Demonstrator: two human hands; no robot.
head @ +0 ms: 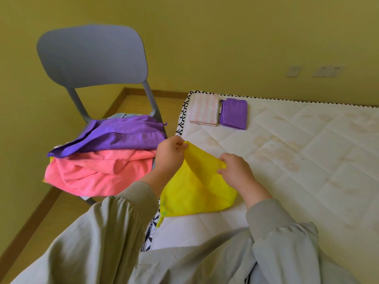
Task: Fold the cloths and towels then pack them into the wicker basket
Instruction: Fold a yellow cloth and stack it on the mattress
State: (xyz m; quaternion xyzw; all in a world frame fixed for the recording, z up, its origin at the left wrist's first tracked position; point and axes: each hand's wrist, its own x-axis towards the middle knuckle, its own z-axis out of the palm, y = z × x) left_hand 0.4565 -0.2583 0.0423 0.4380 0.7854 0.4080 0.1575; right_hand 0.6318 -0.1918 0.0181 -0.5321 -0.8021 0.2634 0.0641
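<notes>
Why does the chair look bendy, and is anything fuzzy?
Head view: the wide-angle lens bows the grey chair and the edge of the mattress. Also in the head view, the wall sockets look soft while the yellow cloth is sharp. The light is even, with no glare.

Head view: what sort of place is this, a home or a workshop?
Most likely a bedroom in a home: a bare quilted mattress under the yellow cloth, a grey plastic chair beside it piled with unfolded towels, and wall sockets on the yellow wall.
</notes>
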